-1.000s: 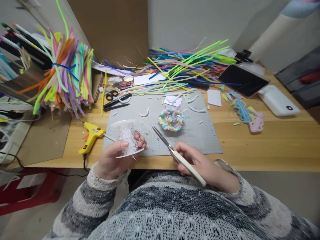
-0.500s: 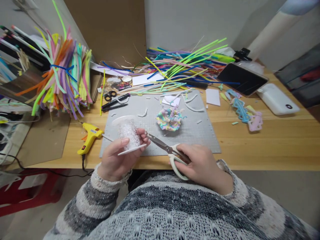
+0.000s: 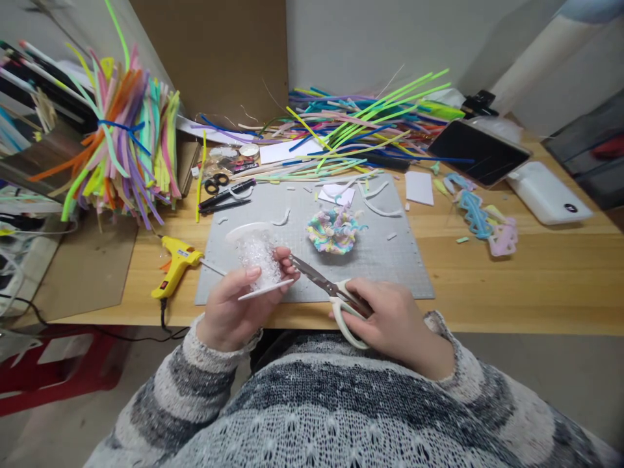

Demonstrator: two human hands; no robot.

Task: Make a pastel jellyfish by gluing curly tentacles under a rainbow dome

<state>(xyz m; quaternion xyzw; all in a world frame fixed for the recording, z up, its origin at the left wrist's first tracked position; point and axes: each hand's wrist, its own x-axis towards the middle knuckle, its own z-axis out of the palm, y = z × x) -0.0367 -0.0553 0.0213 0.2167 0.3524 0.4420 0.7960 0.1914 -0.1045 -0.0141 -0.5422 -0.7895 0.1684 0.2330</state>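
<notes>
My left hand is wrapped round a white spool of clear bead string, which it holds tilted above the near edge of the grey cutting mat. In my right hand is a pair of scissors with pale handles. The blades point left, and their tips are at the fingertips of my left hand, beside the spool. Whether a strand lies between the blades is too small to tell. Beyond the scissors, a ruffled pastel pipe-cleaner piece sits on the mat.
A yellow hot glue gun lies left of the mat. A big bundle of pipe cleaners stands at the back left, and loose pipe cleaners spread along the wall. At right are a phone and a white power bank.
My left hand and the spool have shifted slightly to the right. The scissors stay in my right hand, their tips still by my left fingers. The view has moved a little.
</notes>
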